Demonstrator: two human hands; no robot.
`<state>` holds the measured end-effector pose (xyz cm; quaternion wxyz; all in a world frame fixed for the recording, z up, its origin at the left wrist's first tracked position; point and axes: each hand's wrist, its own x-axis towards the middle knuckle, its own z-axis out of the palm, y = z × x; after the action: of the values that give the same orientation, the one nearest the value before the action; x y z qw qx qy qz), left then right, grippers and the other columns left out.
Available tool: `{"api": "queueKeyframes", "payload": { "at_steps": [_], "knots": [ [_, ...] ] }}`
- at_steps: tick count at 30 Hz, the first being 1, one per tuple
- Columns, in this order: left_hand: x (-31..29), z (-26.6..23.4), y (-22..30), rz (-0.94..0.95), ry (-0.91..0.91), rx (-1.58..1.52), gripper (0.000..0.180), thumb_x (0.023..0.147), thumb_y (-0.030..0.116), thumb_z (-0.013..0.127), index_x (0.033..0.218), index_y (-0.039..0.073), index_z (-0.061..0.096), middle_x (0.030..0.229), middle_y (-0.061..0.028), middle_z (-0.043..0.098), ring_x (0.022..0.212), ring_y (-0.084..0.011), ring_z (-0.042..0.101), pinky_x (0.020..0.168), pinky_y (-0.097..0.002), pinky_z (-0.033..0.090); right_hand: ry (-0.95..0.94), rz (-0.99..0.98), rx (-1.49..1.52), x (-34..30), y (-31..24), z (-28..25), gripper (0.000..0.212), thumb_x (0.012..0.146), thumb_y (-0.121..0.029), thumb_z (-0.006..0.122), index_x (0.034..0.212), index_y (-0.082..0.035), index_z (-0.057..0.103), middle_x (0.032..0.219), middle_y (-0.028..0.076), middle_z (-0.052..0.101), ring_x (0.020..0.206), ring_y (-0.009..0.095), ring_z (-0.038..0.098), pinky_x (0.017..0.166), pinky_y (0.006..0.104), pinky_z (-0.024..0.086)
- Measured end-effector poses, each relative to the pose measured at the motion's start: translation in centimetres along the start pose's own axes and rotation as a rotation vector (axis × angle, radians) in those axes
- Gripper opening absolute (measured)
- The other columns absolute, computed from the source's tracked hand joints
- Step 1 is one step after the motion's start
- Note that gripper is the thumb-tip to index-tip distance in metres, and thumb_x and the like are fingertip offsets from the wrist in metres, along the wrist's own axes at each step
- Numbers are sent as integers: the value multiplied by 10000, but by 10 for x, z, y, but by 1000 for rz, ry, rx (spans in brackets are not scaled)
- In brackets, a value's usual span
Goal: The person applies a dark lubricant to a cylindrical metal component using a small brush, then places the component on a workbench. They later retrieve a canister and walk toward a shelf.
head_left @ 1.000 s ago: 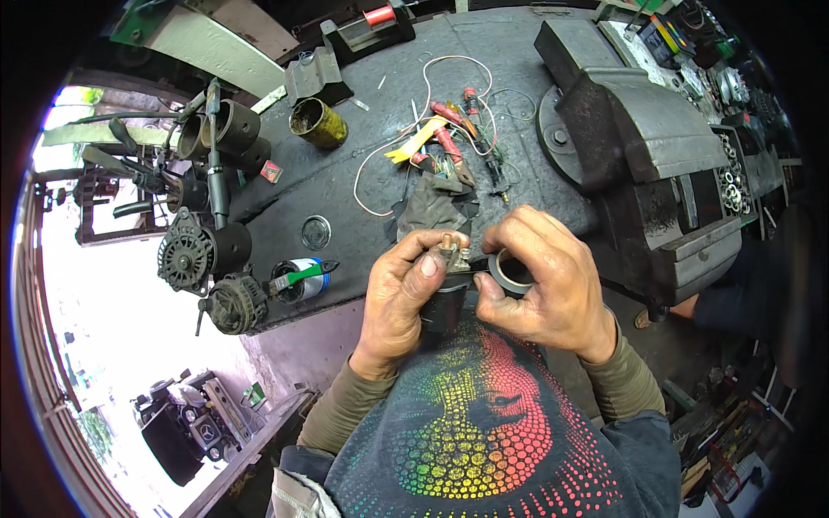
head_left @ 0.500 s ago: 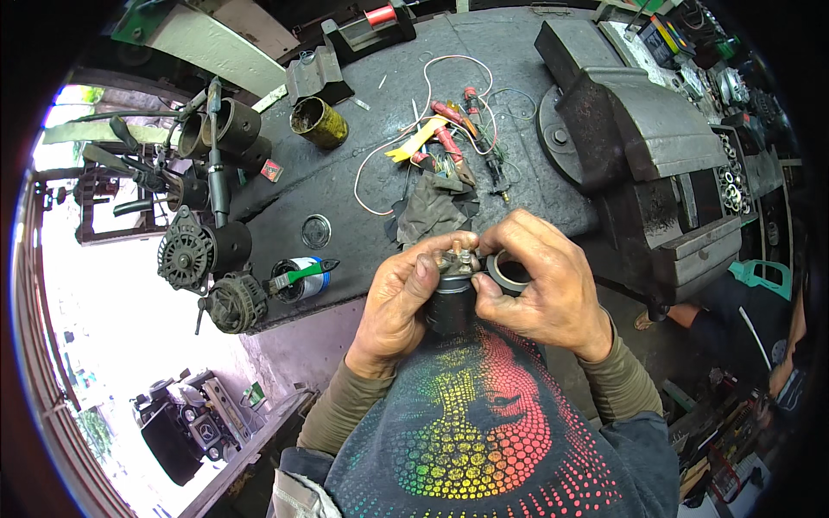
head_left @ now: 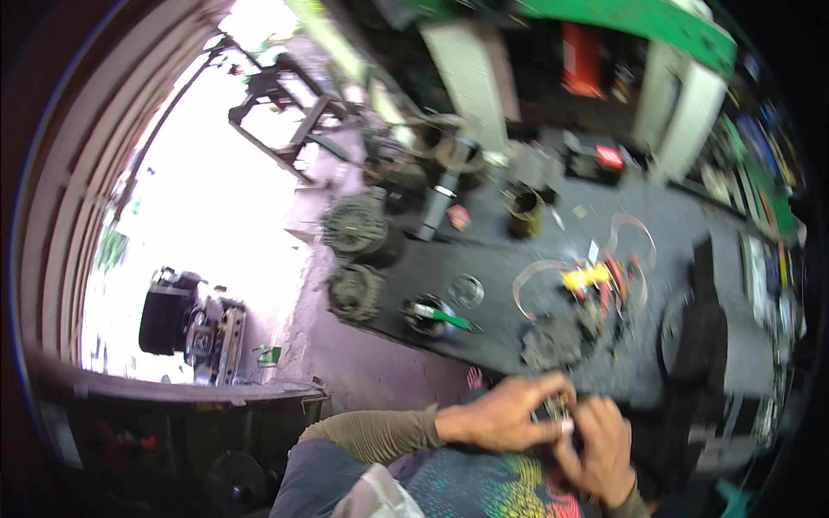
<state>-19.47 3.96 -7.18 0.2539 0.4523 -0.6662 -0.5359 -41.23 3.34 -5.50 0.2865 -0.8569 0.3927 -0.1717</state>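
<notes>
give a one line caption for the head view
Left hand around a metal part, right hand close by, before a cluttered workbench with a green brush.

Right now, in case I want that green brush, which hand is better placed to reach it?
Likely the left hand: it is nearer the green brush, and the right hand is farther away. The left seems to hold a metal part, though.

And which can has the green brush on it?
The can by the workbench's near edge: the green-handled brush lies across its top. The yellow can, farther back, has no brush on it.
</notes>
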Motion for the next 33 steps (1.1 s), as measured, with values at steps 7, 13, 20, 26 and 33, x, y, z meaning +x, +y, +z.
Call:
{"api": "queueKeyframes", "payload": {
  "at_steps": [7,13,20,26,33],
  "knots": [
    [-57,-11,26,240,25,-38,419,993,246,698,1342,49,574,1055,-124,685,960,-316,703,821,-431,554,-139,-256,354,8,-40,-29,141,849,-63,717,864,-15,585,801,151,534,704,383,528,623,462,432],
    [-84,-21,27,-10,211,-187,435,984,322,740,1251,23,572,1111,-151,684,1011,-293,701,885,-408,549,-306,-121,375,-4,-29,-50,57,839,-43,692,870,-11,656,807,147,606,738,369,591,669,416,478],
    [-93,-51,-18,-79,400,-468,261,955,127,738,1161,47,598,976,-45,634,870,-126,647,778,-306,545,-142,122,155,-8,33,-33,208,899,-125,680,1044,23,695,1020,162,718,936,316,697,799,385,548],
    [-35,-40,-51,-4,346,-1327,404,1022,426,583,1163,48,552,928,-87,580,889,-194,575,824,-346,512,338,334,-2,44,107,76,165,941,-144,691,1036,-13,662,912,171,602,818,369,617,751,455,498],
    [-26,-48,-67,75,229,-1389,386,937,320,653,1175,34,550,962,-98,595,879,-195,579,798,-346,515,473,157,-432,79,188,110,334,939,-220,747,1194,-30,645,1209,185,612,1082,409,608,915,475,486]
  ]
}}
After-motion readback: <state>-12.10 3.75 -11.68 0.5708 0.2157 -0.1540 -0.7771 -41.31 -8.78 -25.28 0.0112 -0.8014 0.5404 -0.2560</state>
